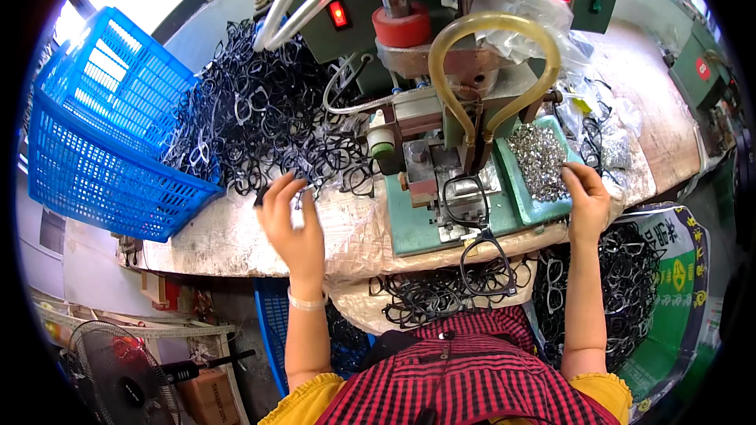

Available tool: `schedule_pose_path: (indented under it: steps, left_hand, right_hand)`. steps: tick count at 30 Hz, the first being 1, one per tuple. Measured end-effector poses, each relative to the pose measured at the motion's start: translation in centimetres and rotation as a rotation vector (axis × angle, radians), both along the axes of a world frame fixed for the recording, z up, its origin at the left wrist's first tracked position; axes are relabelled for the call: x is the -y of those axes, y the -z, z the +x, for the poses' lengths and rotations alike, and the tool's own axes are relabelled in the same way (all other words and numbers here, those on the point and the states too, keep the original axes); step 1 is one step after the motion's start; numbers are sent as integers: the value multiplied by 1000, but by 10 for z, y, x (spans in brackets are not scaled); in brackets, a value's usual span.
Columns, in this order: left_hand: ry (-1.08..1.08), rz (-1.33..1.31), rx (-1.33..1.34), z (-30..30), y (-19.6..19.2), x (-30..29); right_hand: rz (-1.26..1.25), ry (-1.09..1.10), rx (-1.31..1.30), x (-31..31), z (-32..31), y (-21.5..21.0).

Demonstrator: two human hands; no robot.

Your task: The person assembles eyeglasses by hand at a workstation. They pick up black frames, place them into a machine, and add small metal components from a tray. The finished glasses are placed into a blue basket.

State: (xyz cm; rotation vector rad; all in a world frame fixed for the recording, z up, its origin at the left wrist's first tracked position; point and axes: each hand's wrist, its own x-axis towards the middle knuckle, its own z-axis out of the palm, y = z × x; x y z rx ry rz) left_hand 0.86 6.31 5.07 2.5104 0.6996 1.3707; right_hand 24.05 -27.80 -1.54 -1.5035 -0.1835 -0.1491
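My left hand [293,224] is raised over the front of the bench, fingers apart, near a big heap of dark eyeglass frames [272,110]; a small dark patch shows by one fingertip. At the right edge of a green tray [516,189] of small shiny metal parts [539,161], my right hand [589,201] has thumb and fingers pinched together. Whatever they hold is too small to make out. Between my hands, a black eyeglass frame [490,242] sits in the metal fixture of a press [421,169], one lens rim hanging over the bench edge.
Two blue plastic baskets [102,181] lean at the left of the heap. A yellowish hose [496,20] loops in front of the press. More frames [425,295] lie in my lap cloth and in a green sack [681,299] at right. A fan [126,382] stands lower left.
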Motion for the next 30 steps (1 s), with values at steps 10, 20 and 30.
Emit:
schedule_pose_path:
  steps: [10,20,30]
  left_hand:
    - [116,293,-710,98,75,-91]
    - [140,594,-939,56,60,-106]
    - [197,-587,-744,62,9,-124]
  right_hand:
    - [-194,-139,31,-43,5,-5]
    - [-363,-62,301,-8,-43,-46]
    - [77,-336,244,-103,-44,-68]
